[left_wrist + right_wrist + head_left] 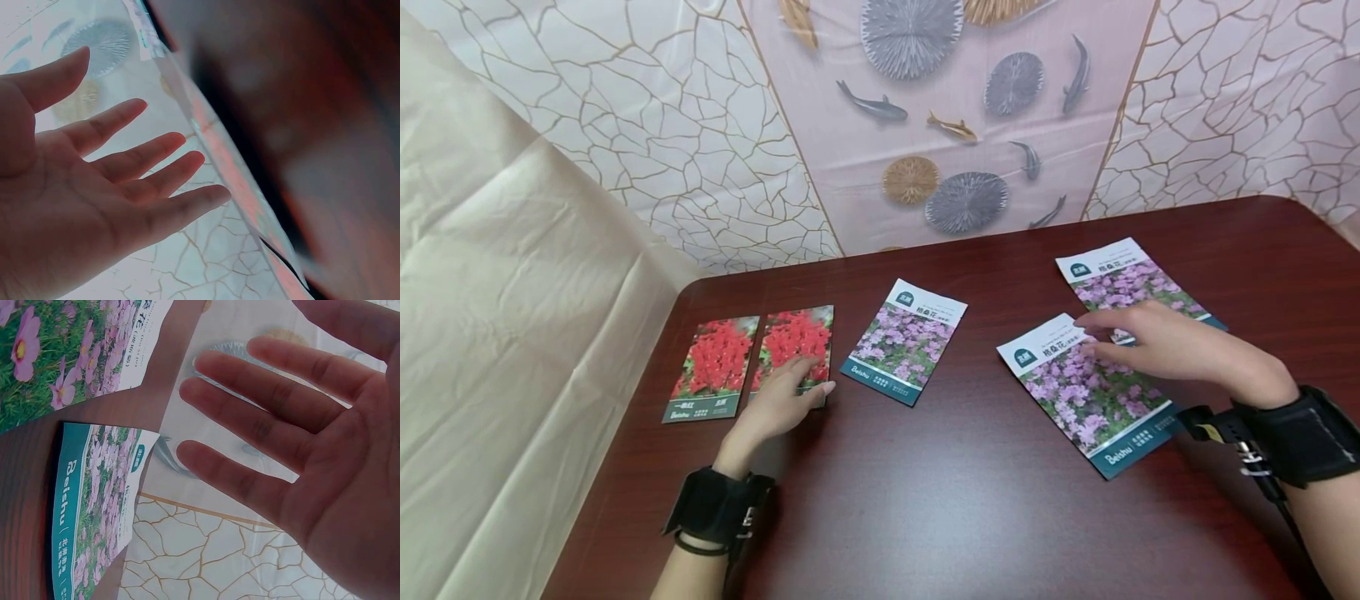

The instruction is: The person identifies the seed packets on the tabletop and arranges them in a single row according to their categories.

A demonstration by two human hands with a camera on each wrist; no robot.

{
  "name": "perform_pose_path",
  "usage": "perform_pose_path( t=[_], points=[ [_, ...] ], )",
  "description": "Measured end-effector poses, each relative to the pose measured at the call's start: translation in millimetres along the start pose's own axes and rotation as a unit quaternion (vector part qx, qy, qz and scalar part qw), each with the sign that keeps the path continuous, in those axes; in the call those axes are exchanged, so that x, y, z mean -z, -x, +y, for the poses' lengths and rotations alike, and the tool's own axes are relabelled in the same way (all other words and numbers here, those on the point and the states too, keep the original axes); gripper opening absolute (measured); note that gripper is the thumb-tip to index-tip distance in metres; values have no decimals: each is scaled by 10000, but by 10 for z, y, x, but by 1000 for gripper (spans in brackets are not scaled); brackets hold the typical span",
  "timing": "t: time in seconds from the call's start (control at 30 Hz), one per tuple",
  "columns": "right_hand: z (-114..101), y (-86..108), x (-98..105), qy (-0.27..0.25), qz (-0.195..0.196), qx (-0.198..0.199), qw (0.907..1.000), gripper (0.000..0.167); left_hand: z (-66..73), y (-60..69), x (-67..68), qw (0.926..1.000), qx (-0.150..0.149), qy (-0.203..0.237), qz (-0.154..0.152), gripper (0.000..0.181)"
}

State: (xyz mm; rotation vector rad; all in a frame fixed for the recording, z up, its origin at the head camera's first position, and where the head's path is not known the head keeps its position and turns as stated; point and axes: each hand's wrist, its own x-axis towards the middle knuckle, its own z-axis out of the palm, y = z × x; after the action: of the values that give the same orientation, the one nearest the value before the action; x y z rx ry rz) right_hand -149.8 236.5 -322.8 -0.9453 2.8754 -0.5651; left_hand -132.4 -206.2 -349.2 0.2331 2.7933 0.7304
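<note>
In the head view, two seed packets with red flowers lie side by side at the left: a left one (pixel 713 364) and a right one (pixel 796 335). My left hand (pixel 780 406) is over the lower part of the right one, partly covering it. The left wrist view shows that hand's fingers (pixel 134 165) spread and holding nothing. My right hand (pixel 1161 337) is above the front pink-flower packet (pixel 1086 396). In the right wrist view its fingers (pixel 250 428) are extended and apart from the packets. Behind it lies another pink-flower packet (pixel 1138 283), partly hidden by the hand.
A third pink-flower packet (pixel 904 343) lies between the two hands. All the packets rest on a dark red-brown table (pixel 910 500). Patterned cloth (pixel 955 142) hangs along its back edge, and a pale cloth (pixel 512 333) along the left. Both wrists wear black straps (pixel 711 504).
</note>
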Motion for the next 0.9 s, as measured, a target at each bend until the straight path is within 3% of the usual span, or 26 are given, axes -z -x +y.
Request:
perform_pose_path(
  t=[0.27, 0.47, 0.63, 0.9],
  points=[
    [0, -12, -13, 72, 215, 187, 9996, 30, 256, -46, -30, 9989, -416, 182, 90, 53],
    [-51, -26, -39, -7, 230, 334, 9992, 30, 439, -78, -87, 9980, -622, -64, -23, 53],
    [-99, -35, -79, -315, 84, 454, 9984, 30, 526, -153, -117, 9990, -378, -206, -114, 52],
    [-160, -32, -101, -708, -266, 241, 9968, 32, 605, -328, -139, 9982, 229, -518, 176, 47]
  ],
)
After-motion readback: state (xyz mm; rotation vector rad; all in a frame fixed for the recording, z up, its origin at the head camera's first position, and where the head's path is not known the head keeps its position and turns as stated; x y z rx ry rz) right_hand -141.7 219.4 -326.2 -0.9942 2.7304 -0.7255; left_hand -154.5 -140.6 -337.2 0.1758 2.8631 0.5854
